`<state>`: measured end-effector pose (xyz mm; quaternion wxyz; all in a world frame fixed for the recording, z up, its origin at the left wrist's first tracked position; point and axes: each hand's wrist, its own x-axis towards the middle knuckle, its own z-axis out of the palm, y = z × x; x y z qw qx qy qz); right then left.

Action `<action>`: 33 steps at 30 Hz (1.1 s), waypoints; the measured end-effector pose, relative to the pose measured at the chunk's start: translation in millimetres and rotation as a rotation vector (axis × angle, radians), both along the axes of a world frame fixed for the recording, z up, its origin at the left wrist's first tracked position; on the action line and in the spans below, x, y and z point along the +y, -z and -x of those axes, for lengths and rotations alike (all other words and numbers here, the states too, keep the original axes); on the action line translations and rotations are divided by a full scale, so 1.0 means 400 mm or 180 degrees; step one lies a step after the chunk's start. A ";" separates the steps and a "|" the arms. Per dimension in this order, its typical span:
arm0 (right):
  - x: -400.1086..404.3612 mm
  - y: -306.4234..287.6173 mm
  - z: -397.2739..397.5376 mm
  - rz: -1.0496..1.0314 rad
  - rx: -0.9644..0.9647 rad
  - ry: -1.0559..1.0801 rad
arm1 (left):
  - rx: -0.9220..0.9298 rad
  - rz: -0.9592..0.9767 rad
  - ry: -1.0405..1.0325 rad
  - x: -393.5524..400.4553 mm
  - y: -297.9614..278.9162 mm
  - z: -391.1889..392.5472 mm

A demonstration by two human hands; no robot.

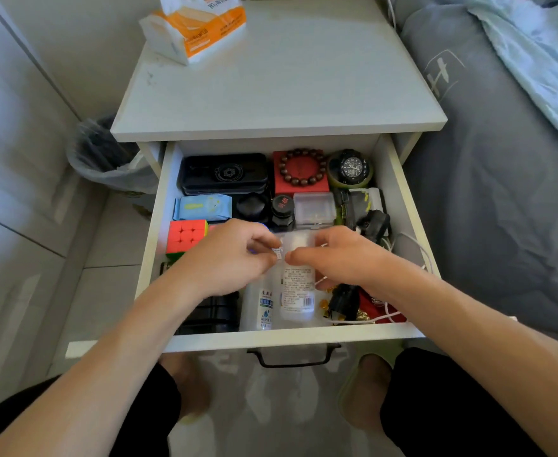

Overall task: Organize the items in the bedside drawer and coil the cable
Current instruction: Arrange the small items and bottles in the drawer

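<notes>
Two hands meet over the drawer (399,206). The left hand (234,258) pinches a tiny white thing (277,253); the right hand (333,258) curls beside it, grip unclear. The white cable (416,249) lies at three o'clock, nearer the right hand.

Tabletop (304,77): white, carrying a tissue pack (195,28) at its back left corner.
Drawer (287,336): standing pulled open under the tabletop.
Back row: a black case (224,173), a red box (300,174) wearing a bead bracelet (302,166), and a watch (351,168) are lying side by side.
Middle row: a blue packet (203,207), two black jars (267,207), and a clear box (313,206) are sitting in line.
Left: a cube (187,235) is sitting against the wall.
Front: two bottles (280,298) are lying beside a black tray (211,313).
Right: a white cable (412,249) is trailing over the side.
</notes>
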<state>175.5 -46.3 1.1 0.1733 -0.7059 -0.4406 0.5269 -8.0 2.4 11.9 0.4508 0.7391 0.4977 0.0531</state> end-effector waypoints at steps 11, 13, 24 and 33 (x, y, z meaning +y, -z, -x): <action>0.015 0.045 0.044 0.0355 -0.0929 -0.0556 | 0.1465 -0.0993 0.0905 0.037 0.046 0.023; 0.017 0.043 0.044 0.0400 -0.0933 -0.0612 | 0.1453 -0.0958 0.0958 0.047 0.050 0.022; 0.052 0.052 0.041 0.0782 -0.0295 -0.0658 | 0.1786 -0.1369 0.1097 0.049 0.063 -0.027; 0.027 0.041 0.028 0.0656 -0.0509 -0.0790 | 0.1740 -0.1524 0.0848 0.041 0.072 -0.031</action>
